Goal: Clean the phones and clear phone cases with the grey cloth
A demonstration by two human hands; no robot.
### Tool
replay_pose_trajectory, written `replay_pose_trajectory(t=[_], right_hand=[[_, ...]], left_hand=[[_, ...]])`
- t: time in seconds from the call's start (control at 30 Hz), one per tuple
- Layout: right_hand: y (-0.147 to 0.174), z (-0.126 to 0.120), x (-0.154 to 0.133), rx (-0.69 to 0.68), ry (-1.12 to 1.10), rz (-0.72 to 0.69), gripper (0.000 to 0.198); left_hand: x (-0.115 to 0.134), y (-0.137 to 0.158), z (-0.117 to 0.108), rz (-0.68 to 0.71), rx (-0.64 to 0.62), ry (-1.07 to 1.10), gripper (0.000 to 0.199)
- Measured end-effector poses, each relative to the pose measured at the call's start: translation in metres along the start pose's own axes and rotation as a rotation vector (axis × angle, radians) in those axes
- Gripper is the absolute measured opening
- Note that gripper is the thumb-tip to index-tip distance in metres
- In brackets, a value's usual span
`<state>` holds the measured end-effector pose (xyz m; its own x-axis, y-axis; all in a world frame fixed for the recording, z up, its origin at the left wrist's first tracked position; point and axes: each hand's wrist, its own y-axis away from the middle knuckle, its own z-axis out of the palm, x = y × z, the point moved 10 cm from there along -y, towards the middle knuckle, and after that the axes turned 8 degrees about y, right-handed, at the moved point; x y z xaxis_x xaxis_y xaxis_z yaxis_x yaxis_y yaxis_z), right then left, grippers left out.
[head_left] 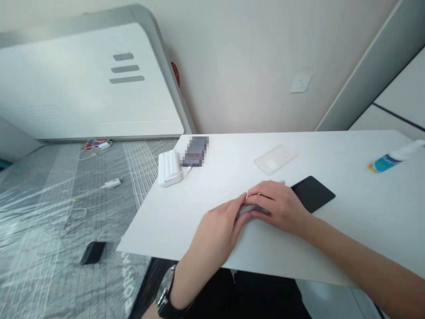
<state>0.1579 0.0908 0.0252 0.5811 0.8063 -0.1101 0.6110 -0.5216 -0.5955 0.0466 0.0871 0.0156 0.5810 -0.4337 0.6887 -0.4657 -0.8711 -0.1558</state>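
Observation:
Both my hands meet over a flat greyish object point(248, 208) on the white table point(186, 221); the fingers cover most of it, so its kind is unclear. My left hand point(219, 223) grips its left end between thumb and fingers. From the right, my right hand point(279, 206) curls over the same object, its fingertips close to my left ones. A thin black flat item point(314, 194) lies just beyond my right hand, partly hidden by it. Behind the hands rests a clear phone case point(275, 158).
A white power bank point(169, 168) with a cable stands at the table's back left, beside a blurred-out dark phone point(195, 151). At the right lies a white bottle with a blue label point(387, 163). Left of the table, a plastic-covered bed holds a charger point(113, 183) and a black object point(93, 252).

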Motion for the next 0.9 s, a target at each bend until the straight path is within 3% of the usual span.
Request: replay_pose_trajectory(t=[0.1,0.23,0.3,0.4,0.5,0.63,0.8,0.9], right_hand=[[0.003,0.005,0.019,-0.053,-0.053,0.093,0.022],[0.008,0.009,0.048,-0.117,-0.245,0.323,0.013],[0.013,0.006,0.065,-0.055,-0.388,0.503,0.02],[0.024,0.005,0.088,0.131,-0.707,0.761,0.035],[0.024,0.018,0.089,0.129,-0.965,0.821,0.04],[0.021,0.028,0.079,0.041,-1.03,0.8,0.045],[0.03,0.035,0.09,0.114,-1.028,0.919,0.043],[0.033,0.042,0.096,0.151,-1.066,0.955,0.044]], left_hand=[[-0.014,0.008,0.01,0.021,-0.037,-0.083,0.037],[-0.031,0.002,-0.013,-0.069,0.017,-0.056,0.024],[-0.041,-0.007,-0.023,-0.145,0.043,0.088,0.023],[-0.06,-0.023,-0.03,-0.266,0.116,0.415,0.038],[-0.071,-0.039,-0.02,-0.322,0.13,0.74,0.047],[-0.064,-0.062,0.002,-0.307,-0.031,0.934,0.048],[-0.048,-0.091,0.014,-0.293,-0.345,0.985,0.047],[-0.046,-0.108,0.021,-0.309,-0.44,0.992,0.051]])
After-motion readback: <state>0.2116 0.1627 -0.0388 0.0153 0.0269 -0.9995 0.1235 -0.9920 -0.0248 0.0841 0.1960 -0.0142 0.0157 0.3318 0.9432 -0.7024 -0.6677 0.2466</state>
